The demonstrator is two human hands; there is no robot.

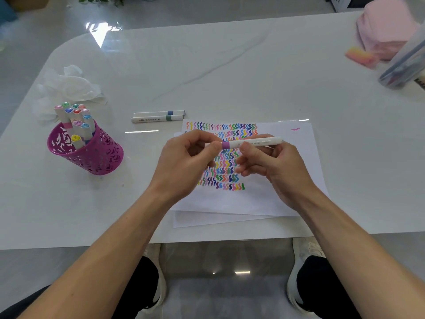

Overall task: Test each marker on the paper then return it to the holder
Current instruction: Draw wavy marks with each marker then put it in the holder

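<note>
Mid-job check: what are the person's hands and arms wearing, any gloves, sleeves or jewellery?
Nothing is worn on either. The left hand and right hand are bare, with no gloves, rings or bracelets showing. The left forearm and right forearm are uncovered to the frame's edge: no sleeve, watch or band shows.

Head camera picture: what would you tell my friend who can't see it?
A person's left hand and right hand hold a white marker with a purple band over paper filled with colourful squiggles. A purple holder of markers stands to the left, and two more markers lie near the paper.
</note>
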